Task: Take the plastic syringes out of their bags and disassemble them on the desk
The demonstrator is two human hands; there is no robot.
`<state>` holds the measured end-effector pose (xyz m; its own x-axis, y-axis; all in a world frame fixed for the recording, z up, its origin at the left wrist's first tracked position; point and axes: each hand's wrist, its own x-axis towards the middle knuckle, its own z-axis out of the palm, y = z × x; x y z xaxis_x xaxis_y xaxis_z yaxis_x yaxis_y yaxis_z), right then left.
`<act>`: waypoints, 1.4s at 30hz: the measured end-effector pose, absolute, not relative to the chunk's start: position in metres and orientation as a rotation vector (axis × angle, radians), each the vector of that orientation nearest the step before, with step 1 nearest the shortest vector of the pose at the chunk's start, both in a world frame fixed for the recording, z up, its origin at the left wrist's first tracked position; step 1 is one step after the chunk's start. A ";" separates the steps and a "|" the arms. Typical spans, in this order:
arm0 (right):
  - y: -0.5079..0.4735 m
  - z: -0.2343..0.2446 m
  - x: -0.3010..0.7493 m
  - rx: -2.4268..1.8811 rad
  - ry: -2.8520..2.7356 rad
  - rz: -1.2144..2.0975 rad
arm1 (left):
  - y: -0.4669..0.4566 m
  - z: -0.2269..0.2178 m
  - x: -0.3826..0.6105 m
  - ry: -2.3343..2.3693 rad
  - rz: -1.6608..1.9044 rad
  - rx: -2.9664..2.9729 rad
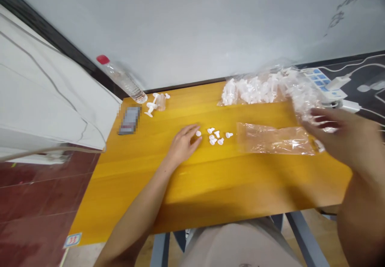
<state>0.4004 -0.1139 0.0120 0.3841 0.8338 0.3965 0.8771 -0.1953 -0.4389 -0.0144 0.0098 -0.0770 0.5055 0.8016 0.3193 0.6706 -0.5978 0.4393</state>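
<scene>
My left hand lies flat on the yellow table, fingers stretched out, fingertips touching a small white plastic piece. Several more small white pieces lie just right of it. My right hand hovers blurred at the right end of an empty clear plastic bag, fingers partly spread beside a crumpled clear bag; whether it grips anything is unclear. A big pile of white plastic parts in clear wrapping sits at the table's back.
A clear water bottle with a red cap lies at the back left. Near it are a few white parts and a dark phone. A power strip with plugs sits at the back right. White cloth lies left.
</scene>
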 end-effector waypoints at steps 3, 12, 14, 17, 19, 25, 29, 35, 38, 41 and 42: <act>-0.080 0.000 0.329 -1.790 -2.044 0.196 | 0.013 -0.083 -0.018 1.263 0.670 2.429; -0.006 -0.025 0.250 -1.689 -2.730 0.274 | 0.059 -0.058 -0.058 1.500 0.789 2.242; 0.001 -0.020 0.247 -1.665 -2.754 0.273 | 0.079 -0.053 -0.070 1.593 0.793 2.216; 0.010 -0.018 0.242 -1.663 -2.786 0.330 | 0.110 -0.051 -0.078 1.679 0.786 2.256; 0.014 -0.021 0.239 -1.684 -2.775 0.396 | 0.130 -0.052 -0.079 1.698 0.760 2.307; 0.018 -0.033 0.242 -1.694 -2.625 0.574 | 0.183 -0.051 -0.082 1.844 0.614 2.602; 0.004 -0.019 0.245 -1.684 -2.519 0.555 | 0.206 -0.056 -0.089 1.908 0.430 2.748; -0.050 0.006 0.219 -1.495 -2.547 0.668 | 0.214 -0.064 -0.089 1.931 0.455 2.664; -0.056 -0.003 0.219 -1.580 -2.547 0.622 | 0.179 -0.054 -0.072 1.752 0.732 2.571; -0.041 -0.019 0.228 -1.807 -2.433 0.434 | 0.120 -0.046 -0.041 1.370 0.706 2.504; -0.034 -0.023 0.230 -1.851 -2.424 0.416 | 0.102 -0.046 -0.029 1.236 0.623 2.422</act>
